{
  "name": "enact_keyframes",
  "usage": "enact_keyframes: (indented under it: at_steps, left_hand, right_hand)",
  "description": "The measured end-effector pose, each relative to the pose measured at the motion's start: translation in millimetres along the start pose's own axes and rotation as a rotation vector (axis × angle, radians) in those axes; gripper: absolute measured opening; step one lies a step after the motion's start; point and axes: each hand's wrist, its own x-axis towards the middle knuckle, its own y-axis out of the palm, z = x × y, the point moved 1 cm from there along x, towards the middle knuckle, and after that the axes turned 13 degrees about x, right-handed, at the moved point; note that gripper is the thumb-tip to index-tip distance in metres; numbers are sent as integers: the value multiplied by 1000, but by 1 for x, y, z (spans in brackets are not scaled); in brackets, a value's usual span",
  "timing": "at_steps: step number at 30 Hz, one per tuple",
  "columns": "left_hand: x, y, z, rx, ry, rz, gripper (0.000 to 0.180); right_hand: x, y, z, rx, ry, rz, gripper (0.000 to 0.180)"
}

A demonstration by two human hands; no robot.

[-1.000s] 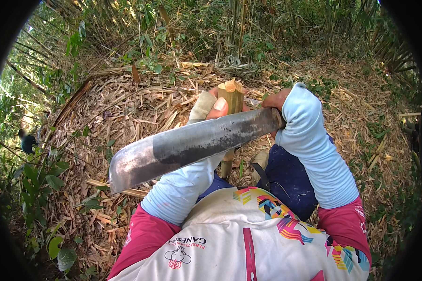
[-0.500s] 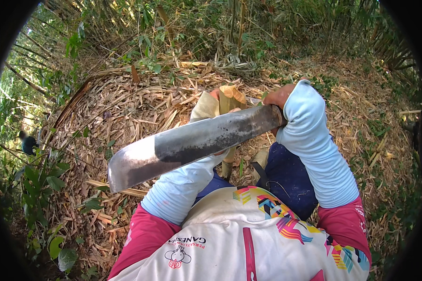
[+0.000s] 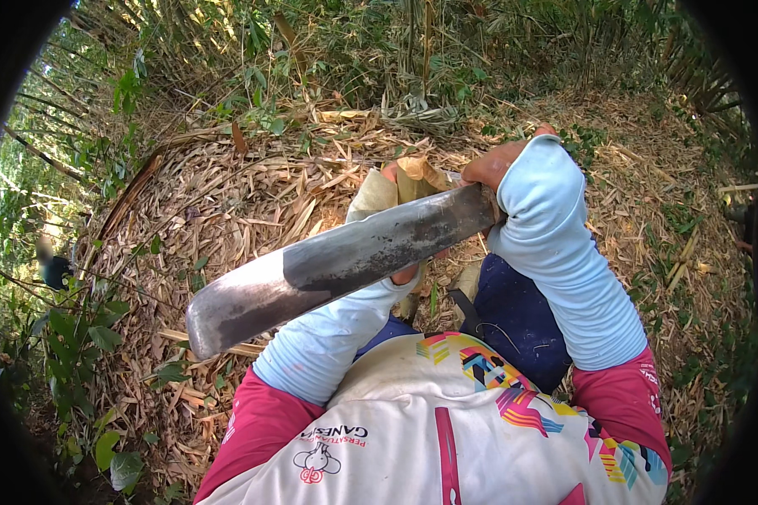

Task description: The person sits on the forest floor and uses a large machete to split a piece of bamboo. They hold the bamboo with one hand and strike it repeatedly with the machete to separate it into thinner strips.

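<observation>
My right hand (image 3: 495, 164) is closed round the grip of a broad machete (image 3: 345, 261), the grip itself hidden by my fingers. Its dark, worn blade slants down to the left across my front, with a brighter patch toward the tip. Behind the blade stands a short upright wooden pole (image 3: 413, 187) with a pale cut top. My left hand (image 3: 406, 274) shows only in part below the blade, against the pole. The blade covers its fingers now; half a second ago a fingertip showed at the pole, so it appears to grip it.
Dry leaf litter (image 3: 253, 202) covers the ground. Pale footwear (image 3: 372, 195) lies just left of the pole. Green plants (image 3: 67, 337) grow at the left, and dense undergrowth (image 3: 480, 50) stands ahead. A blurred person (image 3: 56, 268) is at the far left.
The machete has shifted slightly left, its tip a little lower. My right hand has moved slightly left with it. The blade now hides the left fingertip.
</observation>
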Motion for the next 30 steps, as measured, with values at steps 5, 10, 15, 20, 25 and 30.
enact_keyframes:
  at_steps: [5,10,15,20,25,30]
  left_hand:
    - [11,-15,26,-427,-41,132,56]
    - [8,15,17,-63,-15,-316,39]
    - [8,23,6,-610,-83,-87,33]
    - [12,26,8,-819,-247,-14,38]
    - [8,27,-11,-615,-340,88,52]
    - [-4,45,-26,884,234,89,63]
  right_hand:
    - [0,0,0,-14,-18,-3,26]
    - [1,-1,-3,-83,48,112,25]
    - [9,-9,9,-168,151,285,23]
    - [-2,-9,4,-79,34,66,23]
    - [-6,-7,1,-41,-11,-48,23]
    - [-3,-13,7,-87,41,50,20]
